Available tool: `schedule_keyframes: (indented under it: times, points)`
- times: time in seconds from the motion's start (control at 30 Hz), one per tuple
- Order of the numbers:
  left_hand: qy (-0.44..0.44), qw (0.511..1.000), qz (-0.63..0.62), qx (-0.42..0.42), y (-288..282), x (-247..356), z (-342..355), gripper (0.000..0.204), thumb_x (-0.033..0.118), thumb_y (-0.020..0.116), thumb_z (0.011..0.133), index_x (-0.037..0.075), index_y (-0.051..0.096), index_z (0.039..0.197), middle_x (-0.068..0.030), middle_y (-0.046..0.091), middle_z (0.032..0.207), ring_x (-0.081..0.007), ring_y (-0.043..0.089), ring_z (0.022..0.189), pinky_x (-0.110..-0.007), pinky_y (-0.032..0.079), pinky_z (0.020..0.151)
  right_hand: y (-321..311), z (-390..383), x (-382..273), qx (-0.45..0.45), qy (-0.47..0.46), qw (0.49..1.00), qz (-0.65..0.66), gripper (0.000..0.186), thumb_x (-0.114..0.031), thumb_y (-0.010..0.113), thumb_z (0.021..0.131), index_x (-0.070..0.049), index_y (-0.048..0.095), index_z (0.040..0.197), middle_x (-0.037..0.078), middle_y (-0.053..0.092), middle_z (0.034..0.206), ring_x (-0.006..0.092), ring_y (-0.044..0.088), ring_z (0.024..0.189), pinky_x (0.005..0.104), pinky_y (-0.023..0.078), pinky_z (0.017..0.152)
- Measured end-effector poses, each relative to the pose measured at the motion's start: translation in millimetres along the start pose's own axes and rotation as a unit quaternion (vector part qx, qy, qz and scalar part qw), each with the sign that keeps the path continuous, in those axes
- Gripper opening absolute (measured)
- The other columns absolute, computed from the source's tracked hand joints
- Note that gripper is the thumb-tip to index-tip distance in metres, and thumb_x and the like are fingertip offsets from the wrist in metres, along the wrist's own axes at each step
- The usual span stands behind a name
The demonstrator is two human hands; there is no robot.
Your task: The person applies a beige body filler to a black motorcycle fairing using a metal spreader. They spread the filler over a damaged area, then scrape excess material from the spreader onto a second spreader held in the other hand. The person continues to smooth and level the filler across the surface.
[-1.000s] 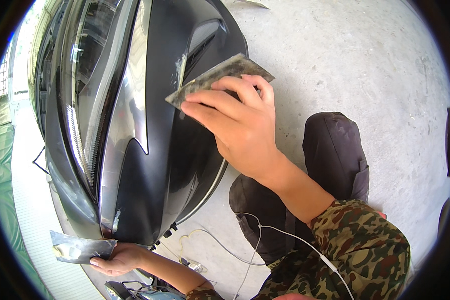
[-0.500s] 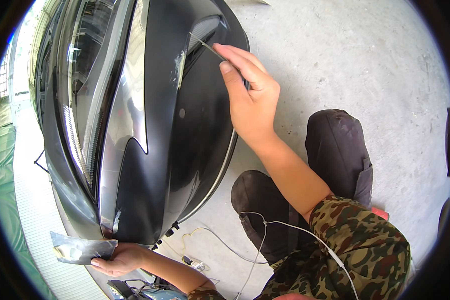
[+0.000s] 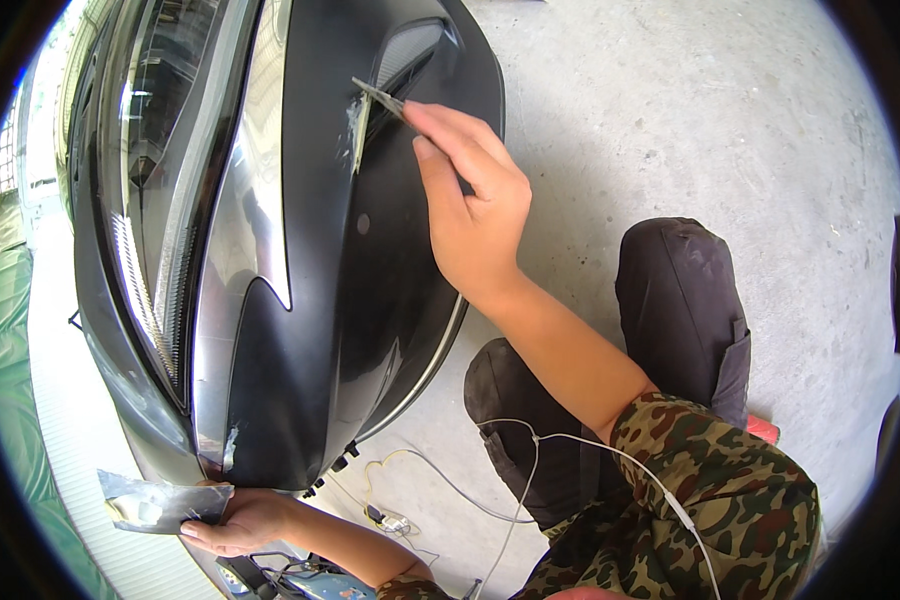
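Note:
My right hand (image 3: 478, 205) pinches a thin scraper (image 3: 382, 99) over a black car bumper (image 3: 315, 190). The scraper's tip meets, or lies just above, the top of a pale streak of filler (image 3: 361, 140) along the edge of a recessed opening. At the lower left, my left hand (image 3: 238, 522) grips a flat grey plate (image 3: 148, 503) between thumb and fingers. Pale paste is smeared across this plate. Another small light smear (image 3: 231, 448) marks the bumper's lower end near my left hand.
Silver trim (image 3: 260, 190) and a long clear lamp (image 3: 160, 160) border the bumper on the left. White cables (image 3: 610, 448) hang across my knees. More wires and a connector (image 3: 390, 520) lie on the concrete floor (image 3: 750, 130). Green sheeting (image 3: 10, 350) lines the far left.
My right hand has moved left, bringing the scraper from over the opening to the top of the filler streak. My left hand and the plate have stayed nearly still.

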State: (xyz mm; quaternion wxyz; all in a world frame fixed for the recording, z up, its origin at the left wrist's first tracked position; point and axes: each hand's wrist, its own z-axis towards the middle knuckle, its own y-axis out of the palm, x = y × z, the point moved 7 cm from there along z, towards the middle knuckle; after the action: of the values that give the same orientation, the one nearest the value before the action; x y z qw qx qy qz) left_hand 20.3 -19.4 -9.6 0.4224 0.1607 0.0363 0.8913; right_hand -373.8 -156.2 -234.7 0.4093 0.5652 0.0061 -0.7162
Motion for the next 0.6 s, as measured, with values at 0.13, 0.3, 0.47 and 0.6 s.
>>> schedule_keyframes:
  times: [0.13, 0.3, 0.47, 0.6]
  points:
    - [-0.012, 0.996, 0.088, 0.013, -10, -3, 3, 0.029, 0.021, 0.066, 0.101, -0.008, 0.069, 0.103, -0.0200, 0.067, 0.109, -0.0266, 0.065, 0.108, -0.037, 0.053, 0.097, -2, -13, 3, 0.007, 0.005, 1.000, -0.006, 0.035, 0.015, 0.069, 0.088, -0.002, 0.078, 0.118, 0.011, 0.077, 0.117, 0.0298, 0.072, 0.108, 0.0352, 0.056, 0.093]
    - [-0.017, 0.997, 0.075, -0.001, -12, -4, 5, 0.028, 0.019, 0.066, 0.100, -0.008, 0.069, 0.105, -0.0196, 0.066, 0.112, -0.0247, 0.064, 0.110, -0.037, 0.053, 0.099, -8, -26, 4, -0.015, -0.026, 0.999, -0.023, 0.033, 0.016, 0.067, 0.091, 0.000, 0.078, 0.118, 0.012, 0.076, 0.119, 0.0270, 0.072, 0.110, 0.0328, 0.056, 0.094]
    - [-0.018, 0.998, 0.056, -0.005, -9, -3, 5, 0.028, 0.018, 0.067, 0.100, -0.009, 0.069, 0.107, -0.0193, 0.066, 0.114, -0.0245, 0.064, 0.111, -0.036, 0.054, 0.100, -14, -37, 2, -0.035, -0.026, 0.999, -0.028, 0.036, 0.017, 0.068, 0.086, 0.000, 0.079, 0.115, 0.012, 0.077, 0.117, 0.0306, 0.071, 0.110, 0.0360, 0.056, 0.094]
    - [-0.015, 0.999, 0.049, -0.012, -8, -4, 6, 0.028, 0.018, 0.067, 0.099, -0.008, 0.069, 0.109, -0.0194, 0.066, 0.114, -0.0246, 0.064, 0.111, -0.036, 0.054, 0.099, -20, -31, 2, -0.016, -0.009, 1.000, -0.025, 0.035, 0.016, 0.068, 0.087, 0.000, 0.079, 0.116, 0.012, 0.077, 0.117, 0.0300, 0.071, 0.110, 0.0355, 0.055, 0.095]
